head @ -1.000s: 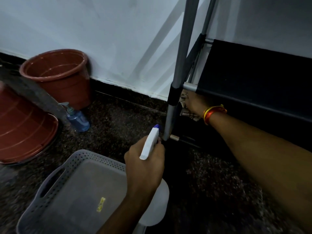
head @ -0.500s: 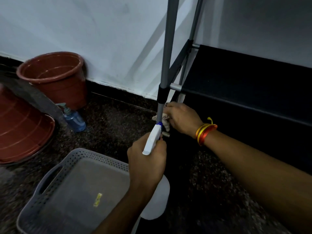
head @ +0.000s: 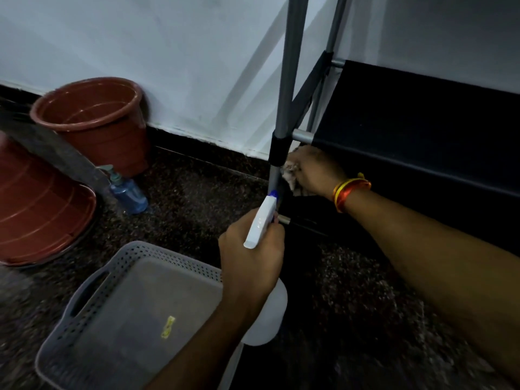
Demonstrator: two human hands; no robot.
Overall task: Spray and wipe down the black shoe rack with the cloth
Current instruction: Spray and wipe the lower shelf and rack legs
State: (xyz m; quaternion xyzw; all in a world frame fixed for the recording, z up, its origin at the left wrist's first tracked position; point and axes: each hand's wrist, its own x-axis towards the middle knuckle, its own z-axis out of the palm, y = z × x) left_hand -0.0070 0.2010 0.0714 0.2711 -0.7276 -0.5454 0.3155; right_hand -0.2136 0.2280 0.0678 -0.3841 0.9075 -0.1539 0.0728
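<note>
The black shoe rack [head: 408, 130] stands against the white wall at the right, with a grey front leg [head: 287, 88] and black fabric shelves. My right hand [head: 316, 171] presses a pale crumpled cloth [head: 289, 173] against that leg just below its black joint. My left hand [head: 250, 260] grips a white spray bottle [head: 260, 220], whose blue nozzle points at the leg just below the cloth. The bottle's round body shows under my wrist.
A grey perforated plastic basket [head: 92, 291] sits on the dark speckled floor at the lower left. A brown bucket [head: 92, 119] stands by the wall, another brown tub [head: 36, 209] lies at the far left, and a small blue pump bottle [head: 129, 192] stands between them.
My right hand with the cloth moved down the leg, then back up to just below the black joint. My left hand kept the spray bottle aimed at the leg.
</note>
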